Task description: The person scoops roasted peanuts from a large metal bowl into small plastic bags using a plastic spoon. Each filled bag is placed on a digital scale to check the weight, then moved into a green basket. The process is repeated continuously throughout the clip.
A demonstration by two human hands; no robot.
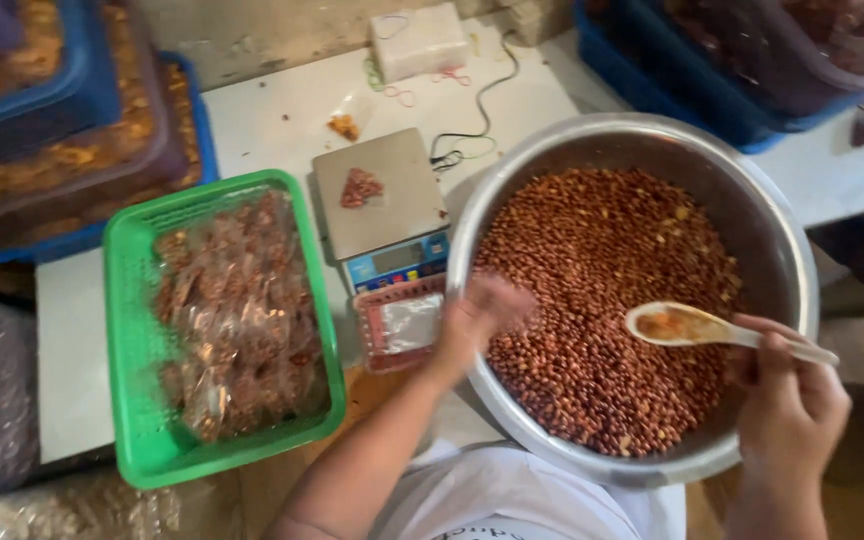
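Observation:
My right hand [790, 400] grips a white plastic spoon [687, 326] by its handle, held over a large steel bowl [782, 230] full of roasted red-brown peanuts [592, 260]. The spoon's scoop holds some peanuts. My left hand [480, 318] is blurred at the bowl's left rim, fingers curled; what it holds, if anything, is unclear. Just left of that hand lies a small clear plastic bag [407, 325] partly filled with peanuts.
A small digital scale [382, 205] with a few peanuts on its plate stands behind the bag. A green basket [127, 330] of filled bags sits left. Blue crates [72, 120] of snacks line the back left and back right [672, 80]. Rubber bands and a cable lie on the white table [272, 120].

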